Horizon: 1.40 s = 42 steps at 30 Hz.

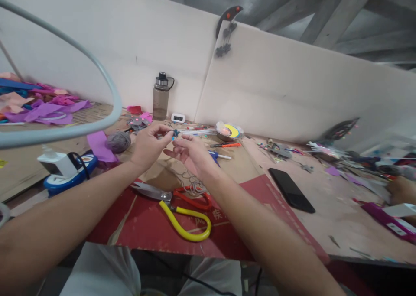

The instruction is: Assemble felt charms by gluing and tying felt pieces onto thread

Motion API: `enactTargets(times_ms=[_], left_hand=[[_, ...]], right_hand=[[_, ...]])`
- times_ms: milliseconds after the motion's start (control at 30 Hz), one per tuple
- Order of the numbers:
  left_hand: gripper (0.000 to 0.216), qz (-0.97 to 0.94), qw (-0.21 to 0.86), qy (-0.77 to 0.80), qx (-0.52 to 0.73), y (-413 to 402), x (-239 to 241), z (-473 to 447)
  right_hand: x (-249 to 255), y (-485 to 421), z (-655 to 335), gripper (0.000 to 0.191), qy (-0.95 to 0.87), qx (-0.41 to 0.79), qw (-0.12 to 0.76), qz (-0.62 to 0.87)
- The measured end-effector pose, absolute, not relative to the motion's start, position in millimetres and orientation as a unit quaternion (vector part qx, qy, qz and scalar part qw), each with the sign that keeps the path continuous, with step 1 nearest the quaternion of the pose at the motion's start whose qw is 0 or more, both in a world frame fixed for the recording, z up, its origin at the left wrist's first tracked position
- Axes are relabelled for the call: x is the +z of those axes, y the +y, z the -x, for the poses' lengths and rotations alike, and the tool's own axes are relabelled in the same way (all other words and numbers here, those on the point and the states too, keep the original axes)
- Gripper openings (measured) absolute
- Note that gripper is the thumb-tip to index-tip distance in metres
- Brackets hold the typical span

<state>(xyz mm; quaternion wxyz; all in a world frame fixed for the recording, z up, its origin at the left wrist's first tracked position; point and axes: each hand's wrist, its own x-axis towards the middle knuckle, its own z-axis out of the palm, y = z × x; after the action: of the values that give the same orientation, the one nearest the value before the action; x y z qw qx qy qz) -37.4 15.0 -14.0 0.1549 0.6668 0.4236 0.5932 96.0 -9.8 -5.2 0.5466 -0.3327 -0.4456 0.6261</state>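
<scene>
My left hand [148,143] is pinched on a small dark blue piece [175,133] held above the workbench. My right hand [190,153] sits just to its right, palm up, fingers loosely curled, thumb and forefinger meeting at the same small piece. What exactly the piece is I cannot make out. Below the hands lie scissors [177,196] with one red and one yellow handle on a red sheet [143,224]. A ball of grey yarn [118,141] rests left of my left hand.
A grey water bottle [160,95] stands at the back wall. A black phone [291,189] lies to the right. Purple and pink felt scraps [48,109] pile at the left. A small metal bowl [228,132], pens and bits litter the bench. Another person's hand [401,190] shows at far right.
</scene>
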Motion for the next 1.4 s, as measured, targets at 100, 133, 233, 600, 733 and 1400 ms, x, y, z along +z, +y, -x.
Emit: enactTargets(times_ms=[100,133,233,600,733,1400], left_hand=[[0.018,-0.627,0.28,0.398,0.608,20.2,-16.9,36.5],[0.019,-0.611,0.319,0.392,0.609,21.2,-17.8,35.4],[0.022,-0.573,0.407,0.382,0.6,20.4,-18.8,30.7],[0.021,-0.582,0.429,0.383,0.575,11.7,-15.4,25.2],[0.022,-0.589,0.43,0.38,0.569,10.2,-15.2,24.2],[0.024,-0.543,0.59,0.334,0.495,19.3,-14.1,29.5]], right_hand=[[-12.2,-2.1,-99.4,0.036,-0.486,0.527,0.598,0.357],[-15.0,0.3,-101.5,0.031,-0.511,0.483,0.607,0.37],[-20.3,4.3,-107.8,0.016,-0.583,0.361,0.602,0.41],[-17.7,-0.5,-114.9,0.013,-0.607,0.272,0.585,0.464],[-18.0,0.5,-116.7,0.014,-0.61,0.259,0.58,0.473],[-22.6,10.6,-126.6,0.017,-0.561,0.357,0.585,0.465]])
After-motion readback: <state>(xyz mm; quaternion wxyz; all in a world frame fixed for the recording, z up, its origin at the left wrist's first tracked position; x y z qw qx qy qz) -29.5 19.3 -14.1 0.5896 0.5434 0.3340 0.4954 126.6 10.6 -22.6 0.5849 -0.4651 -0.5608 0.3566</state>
